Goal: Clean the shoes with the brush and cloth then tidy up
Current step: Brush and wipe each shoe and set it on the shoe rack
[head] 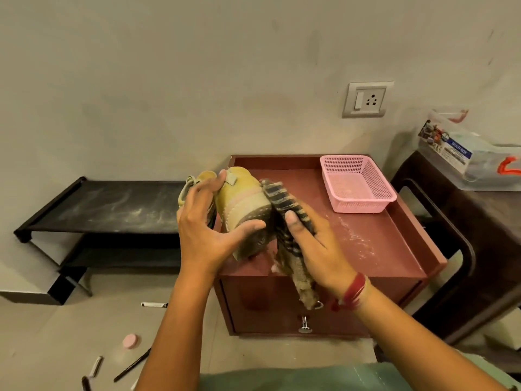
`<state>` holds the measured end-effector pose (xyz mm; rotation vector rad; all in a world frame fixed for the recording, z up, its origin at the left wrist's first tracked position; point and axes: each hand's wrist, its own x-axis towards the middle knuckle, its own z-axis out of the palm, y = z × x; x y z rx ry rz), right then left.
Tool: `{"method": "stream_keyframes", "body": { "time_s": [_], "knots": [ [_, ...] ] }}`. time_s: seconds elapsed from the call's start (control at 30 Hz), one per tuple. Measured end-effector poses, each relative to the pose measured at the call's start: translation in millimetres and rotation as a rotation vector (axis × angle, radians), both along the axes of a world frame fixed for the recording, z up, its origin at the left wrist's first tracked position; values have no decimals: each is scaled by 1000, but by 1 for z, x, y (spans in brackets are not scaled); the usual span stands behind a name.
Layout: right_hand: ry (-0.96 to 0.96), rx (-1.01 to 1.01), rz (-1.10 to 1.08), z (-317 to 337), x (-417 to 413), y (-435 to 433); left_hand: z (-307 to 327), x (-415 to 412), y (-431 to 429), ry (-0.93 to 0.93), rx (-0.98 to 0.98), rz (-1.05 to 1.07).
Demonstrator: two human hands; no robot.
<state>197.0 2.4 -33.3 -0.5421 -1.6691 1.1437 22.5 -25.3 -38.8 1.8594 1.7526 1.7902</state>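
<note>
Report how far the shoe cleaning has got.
Done: nothing can be confirmed; no brush is in view. In hand: the left hand holds the tan fabric shoe while the right hand presses the dark striped cloth against its side. Left: white dust lies on the maroon cabinet top, the pink plastic mesh basket looks empty, so tidying is not yet done.

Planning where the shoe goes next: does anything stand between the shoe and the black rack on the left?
Nothing visible does. The left hand holds the yellow shoe just right of the black rack, open air between them. The right hand holds the striped cloth against the shoe's other side.
</note>
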Motion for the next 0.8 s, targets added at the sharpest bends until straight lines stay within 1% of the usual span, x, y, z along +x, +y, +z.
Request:
{"method": "stream_keyframes", "body": {
  "time_s": [0.07, 0.13, 0.23, 0.3, 0.33, 0.43, 0.5, 0.6, 0.67, 0.73, 0.8],
  "knots": [
    [-2, 92, 48, -1, -9, -9, -3, -9, -3, -17, 10, -9],
    [-17, 93, 64, -6, -16, -9, -6, -17, -6, -59, -3, -12],
    [-58, -94, 39, -16, -25, -5, -11, -29, -12, -136, -22, -21],
    [-73, -153, 43, -20, -30, -7, -14, -33, -17, -184, -34, -57],
    [-55, -146, 38, -21, -33, -9, -14, -35, -19, -204, -36, -81],
    [-39, -28, 54, -20, -41, -15, -18, -42, -23, -231, -46, -137],
    [-106, -31, 43, -32, -41, -10, -20, -47, -26, -247, -48, -135],
    [-318, -57, -38, -51, -33, 8, -23, -56, -33, -254, -65, -105],
    [-371, -96, -102, -53, -29, 19, -22, -63, -38, -261, -121, -111],
    [-320, -130, -152, -48, -33, 23, -22, -70, -44, -251, -199, -137],
    [-252, -143, -141, -41, -42, 18, -24, -72, -49, -190, -284, -153]
  ]
}}
